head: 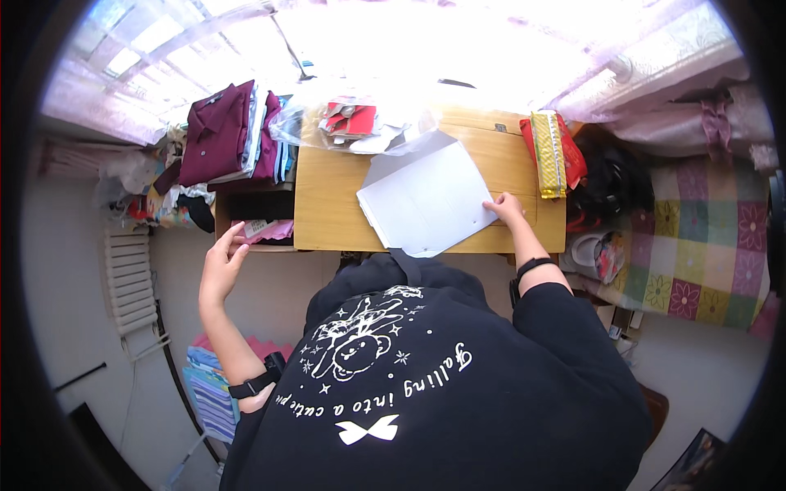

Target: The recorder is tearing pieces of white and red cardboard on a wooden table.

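Observation:
A white cardboard sheet or flattened box (424,190) with a folded flap lies at a slant on a wooden table (328,208). My right hand (506,208) pinches its right edge between thumb and fingers. My left hand (226,258) is raised off the table's left side with fingers apart, holding nothing; it is in front of an open-topped box (222,215) with pink fabric (276,231) inside. Behind the sheet, a clear plastic bag (295,126) holds red and white paper or card pieces (353,119).
Folded clothes, a maroon shirt (212,138) among them, are stacked at the left. A yellow packet (548,153) rests against a red bag (574,156) at the table's right. Beyond are a white bin (586,253) and a patchwork-patterned cloth (694,245).

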`<state>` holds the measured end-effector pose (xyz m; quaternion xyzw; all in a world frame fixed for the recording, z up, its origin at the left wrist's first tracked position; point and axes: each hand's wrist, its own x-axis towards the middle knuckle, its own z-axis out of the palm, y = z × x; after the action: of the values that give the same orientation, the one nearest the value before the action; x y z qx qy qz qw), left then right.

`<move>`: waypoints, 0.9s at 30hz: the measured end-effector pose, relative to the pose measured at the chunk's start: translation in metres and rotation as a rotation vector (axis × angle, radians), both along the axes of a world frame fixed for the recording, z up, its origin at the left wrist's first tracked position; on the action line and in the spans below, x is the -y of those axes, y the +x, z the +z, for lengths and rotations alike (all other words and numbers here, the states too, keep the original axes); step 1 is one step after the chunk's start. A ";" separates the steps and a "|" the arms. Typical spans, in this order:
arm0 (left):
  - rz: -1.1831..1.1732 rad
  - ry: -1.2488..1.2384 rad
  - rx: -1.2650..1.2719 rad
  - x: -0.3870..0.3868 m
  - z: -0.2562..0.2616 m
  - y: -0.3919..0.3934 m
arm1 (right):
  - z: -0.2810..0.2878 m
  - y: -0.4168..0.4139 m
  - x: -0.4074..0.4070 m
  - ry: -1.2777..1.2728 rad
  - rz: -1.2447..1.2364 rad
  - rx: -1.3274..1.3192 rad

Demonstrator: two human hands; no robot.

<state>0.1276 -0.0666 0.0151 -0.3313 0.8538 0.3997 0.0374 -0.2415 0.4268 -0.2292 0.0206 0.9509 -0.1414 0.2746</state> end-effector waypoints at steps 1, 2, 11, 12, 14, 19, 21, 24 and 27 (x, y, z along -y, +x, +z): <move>0.027 0.032 -0.010 -0.002 -0.002 0.002 | -0.008 0.002 -0.007 0.001 0.012 -0.002; 0.033 0.023 -0.006 -0.004 -0.005 0.003 | -0.016 0.004 -0.015 -0.098 0.028 0.039; -0.187 -0.048 -0.017 -0.007 -0.009 -0.054 | 0.028 0.077 -0.040 -0.846 -0.508 0.303; -0.225 -0.052 -0.025 -0.007 -0.006 -0.066 | 0.034 0.085 -0.043 -0.850 -0.529 0.286; -0.344 -0.084 -0.075 -0.012 0.002 -0.092 | 0.039 0.102 -0.052 -1.106 -0.378 0.073; -0.641 -0.288 -0.321 -0.042 0.028 -0.157 | 0.129 0.144 -0.057 -0.963 -0.457 -0.416; -0.699 -0.241 -0.392 -0.067 0.045 -0.178 | 0.197 0.162 -0.040 -0.667 -0.126 -0.711; -0.820 0.059 -0.623 -0.108 0.066 -0.200 | 0.276 0.190 0.003 -0.554 0.036 -0.911; -0.979 -0.150 -0.539 -0.143 0.078 -0.208 | 0.311 0.207 0.024 -0.422 0.160 -1.027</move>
<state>-0.0807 0.0761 0.0935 0.2155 0.9134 0.3445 -0.0247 -0.0347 0.4027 0.0817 -0.1786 0.9122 -0.2991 -0.2159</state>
